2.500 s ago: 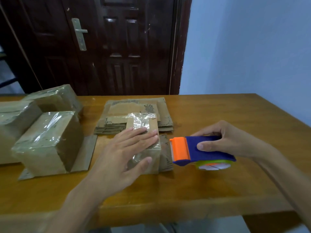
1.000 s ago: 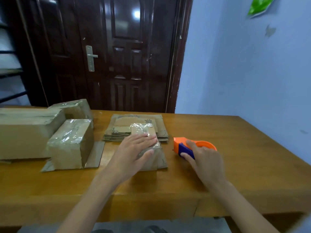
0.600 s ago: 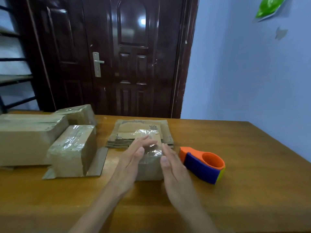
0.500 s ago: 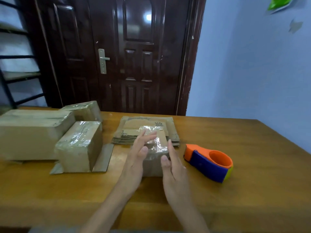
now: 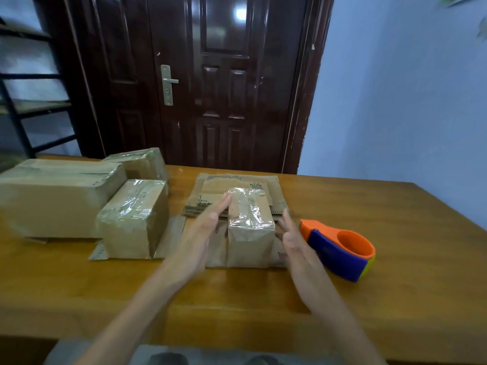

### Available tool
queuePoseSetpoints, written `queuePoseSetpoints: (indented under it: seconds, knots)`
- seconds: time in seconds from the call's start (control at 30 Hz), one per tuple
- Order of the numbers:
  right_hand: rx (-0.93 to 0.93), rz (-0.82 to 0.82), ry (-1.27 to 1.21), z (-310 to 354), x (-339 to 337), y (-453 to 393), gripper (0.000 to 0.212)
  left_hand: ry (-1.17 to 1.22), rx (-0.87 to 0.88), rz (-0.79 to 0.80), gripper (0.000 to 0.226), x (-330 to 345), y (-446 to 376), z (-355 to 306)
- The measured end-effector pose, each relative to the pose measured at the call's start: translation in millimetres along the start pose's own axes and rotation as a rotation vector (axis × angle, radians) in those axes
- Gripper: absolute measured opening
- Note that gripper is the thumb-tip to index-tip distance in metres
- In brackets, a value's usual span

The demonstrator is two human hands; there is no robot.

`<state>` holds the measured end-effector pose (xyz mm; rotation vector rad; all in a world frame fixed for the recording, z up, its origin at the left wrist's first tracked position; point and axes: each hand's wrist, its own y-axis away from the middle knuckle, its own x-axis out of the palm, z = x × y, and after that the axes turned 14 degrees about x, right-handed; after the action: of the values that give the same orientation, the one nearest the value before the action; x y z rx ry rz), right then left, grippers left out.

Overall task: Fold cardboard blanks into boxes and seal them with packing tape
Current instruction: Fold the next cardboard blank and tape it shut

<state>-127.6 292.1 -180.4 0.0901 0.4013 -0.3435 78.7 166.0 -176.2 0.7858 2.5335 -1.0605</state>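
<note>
Now that the right hand has let go of the dispenser and come across, the small box stands taped on top in the middle of the table, flanked by two flat, empty palms. The left hand, which a moment ago pressed on the lid, has slid off to the box's left side, fingers straight; neither hand grips anything yet, and whether they touch the walls I cannot tell. The dispenser lies just right of the box, the blanks behind it, three taped boxes to its left. Taping looks finished; lifting it aside probably comes next.
</note>
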Motion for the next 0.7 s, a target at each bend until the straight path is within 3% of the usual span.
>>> queuePoseSetpoints:
  seconds: [0.1, 0.23, 0.53, 0.7]
  knots:
    - [-0.165, -0.015, 0.25, 1.0, -23.4, -12.4, 0.049, -0.36, 0.26, 0.077, 0.048, -29.2, 1.0, 2.6]
    - [-0.292, 0.059, 0.516, -1.0, -40.5, -31.4, 0.047, -0.417, 0.395, 0.244, 0.038, -38.7, -14.5, 12.2]
    - [-0.401, -0.016, 0.362, -1.2, -26.4, -42.8, 0.045, -0.2, 0.335, 0.072, 0.043, -19.4, -13.6, 16.4]
    - [-0.383, 0.002, 0.318, -12.8, -24.7, -51.4, 0.048, -0.11, 0.266, 0.085, 0.049, -14.1, -5.2, 23.2]
